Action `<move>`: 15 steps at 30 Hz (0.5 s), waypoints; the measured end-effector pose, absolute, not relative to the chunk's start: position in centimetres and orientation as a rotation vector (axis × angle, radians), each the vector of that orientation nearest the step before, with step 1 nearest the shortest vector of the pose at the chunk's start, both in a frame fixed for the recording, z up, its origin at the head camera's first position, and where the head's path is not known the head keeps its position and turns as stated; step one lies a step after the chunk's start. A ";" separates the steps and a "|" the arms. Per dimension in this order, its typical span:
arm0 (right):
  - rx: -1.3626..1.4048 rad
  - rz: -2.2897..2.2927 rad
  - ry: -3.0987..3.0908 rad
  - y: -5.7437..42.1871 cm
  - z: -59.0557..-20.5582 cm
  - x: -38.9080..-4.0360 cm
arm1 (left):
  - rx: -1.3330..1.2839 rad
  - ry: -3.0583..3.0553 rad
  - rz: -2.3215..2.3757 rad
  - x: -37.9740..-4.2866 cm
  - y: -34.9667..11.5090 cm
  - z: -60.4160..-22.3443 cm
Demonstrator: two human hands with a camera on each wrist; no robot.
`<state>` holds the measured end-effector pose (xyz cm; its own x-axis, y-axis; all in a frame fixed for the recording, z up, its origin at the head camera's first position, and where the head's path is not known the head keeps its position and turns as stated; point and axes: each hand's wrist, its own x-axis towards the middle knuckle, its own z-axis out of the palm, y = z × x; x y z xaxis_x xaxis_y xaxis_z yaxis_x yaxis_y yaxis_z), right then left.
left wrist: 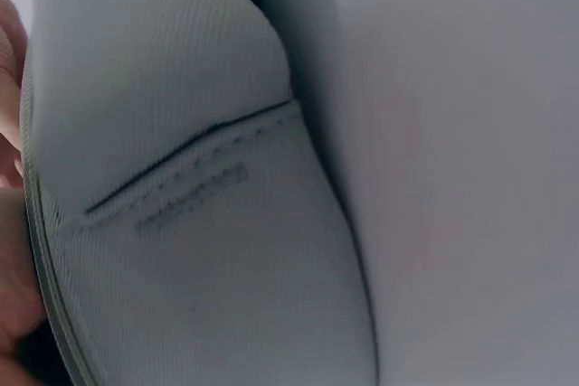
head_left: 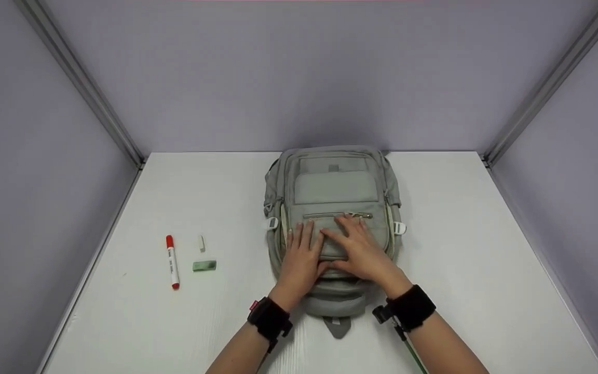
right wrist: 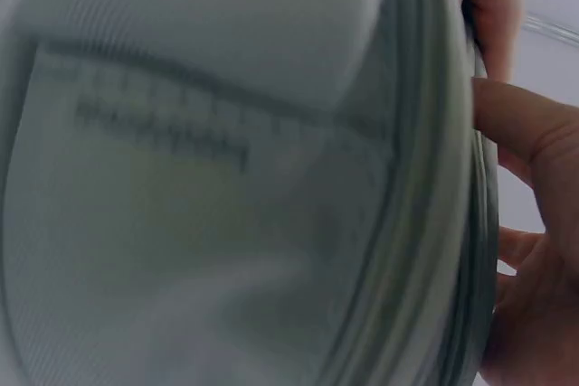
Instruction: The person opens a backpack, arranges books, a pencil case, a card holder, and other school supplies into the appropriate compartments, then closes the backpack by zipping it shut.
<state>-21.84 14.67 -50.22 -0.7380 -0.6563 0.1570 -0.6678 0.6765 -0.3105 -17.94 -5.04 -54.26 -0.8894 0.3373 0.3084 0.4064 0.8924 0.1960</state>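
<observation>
A grey-green backpack lies flat on the white table, its top handle end toward me. Both hands rest on its front panel, just below a short zipper. The left hand has its fingers straight and pointing away from me. Fingers spread, the right hand lies beside it, its fingertips reaching the zipper line. The two thumbs come close together at the middle. Fabric of the side pocket fills much of the left wrist view, and the right wrist view shows the opposite side pocket.
Left of the backpack lie a red-capped white marker, a small pale stick-like piece and a small green block. White buckles stick out at the bag's sides. Grey panels wall the table at the back and sides.
</observation>
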 end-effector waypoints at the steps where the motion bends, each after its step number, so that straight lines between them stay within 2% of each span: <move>1: 1.137 0.541 -2.838 14.4 -50.3 -21.9 | -0.592 -2.804 -0.512 -18.0 -5.5 -54.0; 5: 1.157 0.475 -2.820 13.3 -50.7 -21.9 | -0.649 -2.788 -1.113 -18.5 -8.5 -53.0; 8: 1.159 0.357 -2.819 12.6 -50.8 -21.9 | -0.609 -2.724 -1.352 -19.1 -10.3 -52.6; 11: 1.151 0.231 -2.829 12.0 -50.8 -21.9 | -0.526 -2.648 -1.367 -19.8 -11.3 -52.6; 15: 1.130 0.167 -2.852 11.6 -50.7 -22.0 | -0.328 -2.595 -1.145 -21.0 -11.8 -53.2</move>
